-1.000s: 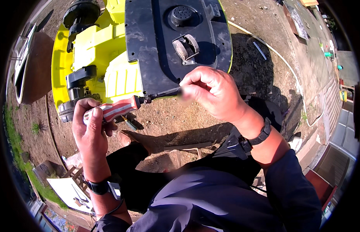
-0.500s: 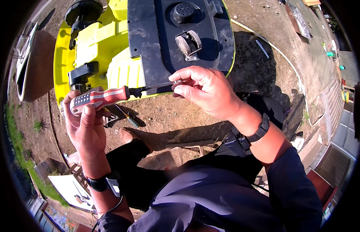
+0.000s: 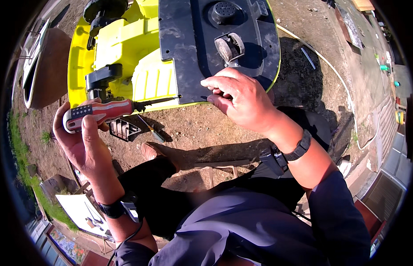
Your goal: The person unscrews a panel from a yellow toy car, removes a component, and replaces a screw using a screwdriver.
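My left hand (image 3: 88,137) is wrapped round a screwdriver (image 3: 100,114) with a red, white and blue star-and-stripe handle. Its dark shaft points right, and the tip reaches the near edge of a black panel (image 3: 184,48), close to a corner hole. Just right of that tip, my right hand (image 3: 242,99) hovers over the same edge. Its fingers are curled in toward the thumb, the forefinger lifted slightly; whatever they hold is hidden. The panel sits on an upturned yellow plastic body (image 3: 122,46), with a small twin-wheel caster (image 3: 229,48) on it.
Black wheel assemblies (image 3: 103,76) stick out of the yellow body. On the dirt below lie a second screwdriver (image 3: 152,129) and a black ribbed part (image 3: 123,129). A pale hose (image 3: 324,62) curves along the right. A white board with tools (image 3: 84,215) stands lower left.
The screwdriver has drawn left and its tip has come away from my right fingers, which were pinching near it. The forefinger and thumb have parted. The yellow body appears slightly further right and lower.
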`<state>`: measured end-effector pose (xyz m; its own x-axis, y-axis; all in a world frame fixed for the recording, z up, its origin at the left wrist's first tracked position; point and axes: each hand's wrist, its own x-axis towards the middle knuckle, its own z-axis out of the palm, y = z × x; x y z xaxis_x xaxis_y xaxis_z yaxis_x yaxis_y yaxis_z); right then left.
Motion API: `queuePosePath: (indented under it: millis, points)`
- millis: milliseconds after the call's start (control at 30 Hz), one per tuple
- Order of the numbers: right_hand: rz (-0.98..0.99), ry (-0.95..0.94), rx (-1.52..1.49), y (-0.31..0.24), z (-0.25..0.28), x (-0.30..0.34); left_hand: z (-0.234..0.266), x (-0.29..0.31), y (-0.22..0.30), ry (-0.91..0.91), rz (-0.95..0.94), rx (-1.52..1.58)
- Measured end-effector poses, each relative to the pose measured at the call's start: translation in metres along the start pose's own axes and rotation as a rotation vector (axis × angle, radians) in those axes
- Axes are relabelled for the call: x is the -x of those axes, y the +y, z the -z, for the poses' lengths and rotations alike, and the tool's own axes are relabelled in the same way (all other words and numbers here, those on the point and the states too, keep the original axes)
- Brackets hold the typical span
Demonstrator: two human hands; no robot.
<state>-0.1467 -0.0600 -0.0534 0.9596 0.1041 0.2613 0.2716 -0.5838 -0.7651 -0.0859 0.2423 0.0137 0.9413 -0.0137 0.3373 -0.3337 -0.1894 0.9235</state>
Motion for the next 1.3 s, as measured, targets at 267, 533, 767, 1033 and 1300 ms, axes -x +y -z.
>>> queuePosePath:
  millis: [267, 533, 767, 1033, 1300]
  points:
    - [0.050, -0.001, 0.050, 0.004, -0.002, 0.002, -0.010, 0.006, 0.004, -0.047, -0.006, -0.130]
    - [0.049, -0.018, 0.076, 0.003, 0.000, 0.001, -0.015, 0.005, 0.002, -0.084, -0.028, -0.122]
    - [0.039, -0.023, 0.046, 0.002, -0.001, 0.001, -0.020, 0.005, 0.002, -0.111, -0.075, -0.145]
    - [0.032, -0.017, -0.039, 0.003, 0.001, 0.002, -0.027, 0.004, 0.007, -0.138, -0.133, -0.137]
    - [-0.043, -0.050, -0.004, -0.001, 0.002, 0.002, -0.039, 0.002, 0.019, -0.248, -0.302, -0.216]
